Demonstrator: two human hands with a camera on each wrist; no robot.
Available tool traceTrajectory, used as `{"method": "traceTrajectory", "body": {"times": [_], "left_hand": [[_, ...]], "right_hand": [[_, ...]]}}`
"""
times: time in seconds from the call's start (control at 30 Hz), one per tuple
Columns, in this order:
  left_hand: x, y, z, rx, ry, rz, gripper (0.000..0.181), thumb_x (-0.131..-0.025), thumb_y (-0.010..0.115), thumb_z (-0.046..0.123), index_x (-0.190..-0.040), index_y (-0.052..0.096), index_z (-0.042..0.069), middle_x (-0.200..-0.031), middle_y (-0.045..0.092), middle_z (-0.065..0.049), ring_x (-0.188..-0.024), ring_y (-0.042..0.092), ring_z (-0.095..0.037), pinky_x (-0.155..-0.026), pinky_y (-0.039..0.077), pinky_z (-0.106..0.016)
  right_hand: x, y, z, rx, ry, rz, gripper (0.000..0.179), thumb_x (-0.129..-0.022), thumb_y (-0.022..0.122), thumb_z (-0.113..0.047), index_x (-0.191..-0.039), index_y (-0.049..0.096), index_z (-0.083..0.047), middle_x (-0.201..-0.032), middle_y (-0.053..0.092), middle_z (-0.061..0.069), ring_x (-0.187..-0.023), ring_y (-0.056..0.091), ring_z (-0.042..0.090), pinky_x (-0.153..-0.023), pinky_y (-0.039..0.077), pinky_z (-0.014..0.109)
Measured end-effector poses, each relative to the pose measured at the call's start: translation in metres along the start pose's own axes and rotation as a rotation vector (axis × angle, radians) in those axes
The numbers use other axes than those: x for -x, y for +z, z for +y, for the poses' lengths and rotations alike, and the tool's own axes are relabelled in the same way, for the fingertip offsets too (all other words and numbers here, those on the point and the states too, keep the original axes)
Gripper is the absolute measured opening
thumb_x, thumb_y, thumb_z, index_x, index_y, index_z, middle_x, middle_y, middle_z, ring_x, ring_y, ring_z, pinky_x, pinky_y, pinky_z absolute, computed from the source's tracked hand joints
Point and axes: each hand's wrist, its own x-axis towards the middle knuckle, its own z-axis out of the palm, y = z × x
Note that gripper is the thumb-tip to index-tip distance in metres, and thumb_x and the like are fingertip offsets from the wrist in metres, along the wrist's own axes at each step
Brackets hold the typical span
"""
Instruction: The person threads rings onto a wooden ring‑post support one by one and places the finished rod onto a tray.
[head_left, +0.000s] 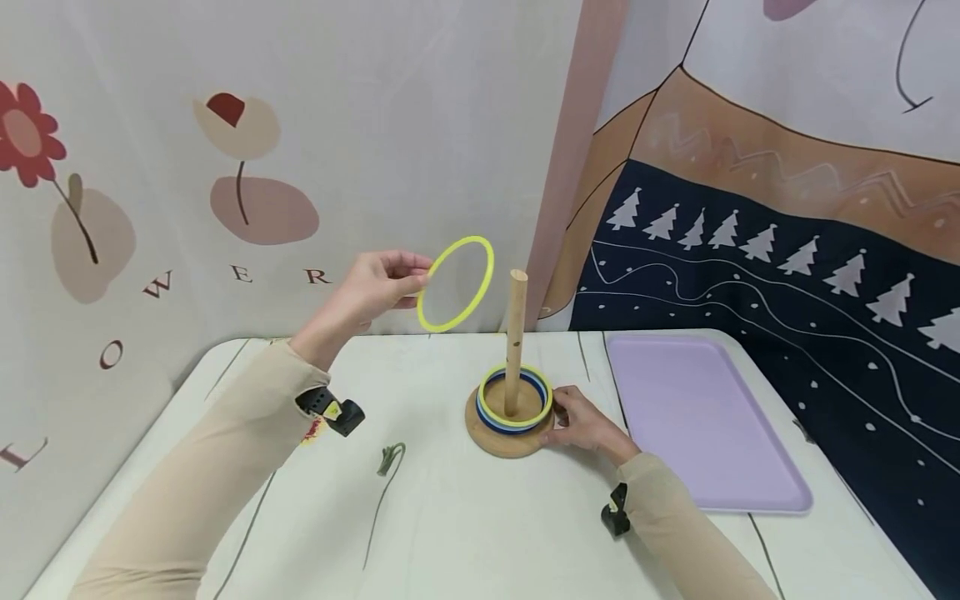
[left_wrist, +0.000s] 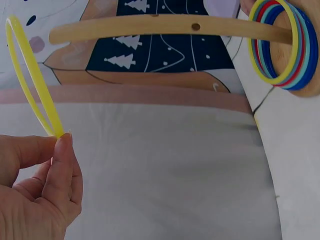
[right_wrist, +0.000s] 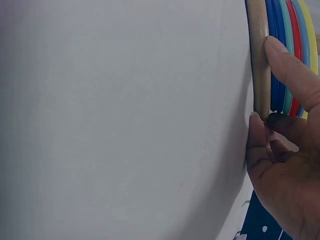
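My left hand [head_left: 381, 283] pinches a thin yellow ring [head_left: 490, 265] between thumb and fingertips. The ring is tilted in the air, left of the top of an upright wooden peg [head_left: 515, 329]. That peg rises from a round wooden base [head_left: 497, 443] on the table. Around its foot lies a stack of several rings, among them blue, teal and a red ring [right_wrist: 297, 47], with another yellow ring [left_wrist: 252, 55] on top. At the base's right edge my right hand [head_left: 588, 427] grips the rim, its thumb and fingers right beside the stacked rings.
A lilac tray [head_left: 697, 425] lies on the table's right side. The white table [head_left: 435, 517] has a printed plant design and dark lines. Behind it hang a pale printed cloth [head_left: 390, 125] and a dark blue one with white trees [head_left: 720, 275].
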Motion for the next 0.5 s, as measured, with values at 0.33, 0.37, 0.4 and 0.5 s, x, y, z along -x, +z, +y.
{"method": "traceTrajectory", "body": {"times": [0.33, 0.37, 0.4, 0.5], "left_hand": [[-0.009, 0.031, 0.01, -0.014, 0.003, -0.038, 0.026, -0.092, 0.058, 0.006, -0.116, 0.06, -0.001, -0.098, 0.061, -0.011, -0.084, 0.06, -0.014, -0.075, 0.057, -0.03], [-0.01, 0.035, 0.011, -0.012, -0.002, -0.041, 0.025, -0.092, 0.058, 0.006, -0.115, 0.06, -0.001, -0.098, 0.061, -0.01, -0.083, 0.061, -0.014, -0.074, 0.057, -0.028], [-0.012, 0.038, 0.01, -0.01, -0.006, -0.046, 0.024, -0.092, 0.058, 0.005, -0.115, 0.061, -0.001, -0.097, 0.061, -0.01, -0.083, 0.061, -0.014, -0.073, 0.057, -0.028], [-0.015, 0.047, 0.007, -0.001, -0.018, -0.058, 0.023, -0.091, 0.058, 0.004, -0.114, 0.061, -0.001, -0.096, 0.061, -0.01, -0.083, 0.061, -0.014, -0.073, 0.057, -0.029]], "right_hand": [[0.0, 0.0, -0.001, 0.019, 0.019, 0.011, 0.055, -0.072, 0.081, -0.009, -0.119, 0.056, 0.001, -0.109, 0.041, 0.014, -0.088, 0.042, 0.02, -0.069, 0.038, 0.025], [0.0, 0.0, 0.0, 0.017, 0.022, 0.01, 0.056, -0.072, 0.081, -0.009, -0.12, 0.056, 0.001, -0.109, 0.041, 0.014, -0.088, 0.042, 0.02, -0.069, 0.038, 0.025], [0.0, 0.0, 0.0, 0.016, 0.028, 0.011, 0.056, -0.071, 0.081, -0.009, -0.121, 0.056, 0.001, -0.11, 0.041, 0.014, -0.088, 0.042, 0.02, -0.069, 0.039, 0.025], [0.0, 0.001, 0.0, 0.009, 0.039, 0.011, 0.057, -0.071, 0.081, -0.008, -0.122, 0.056, 0.0, -0.111, 0.041, 0.013, -0.088, 0.042, 0.019, -0.07, 0.039, 0.026]]}}
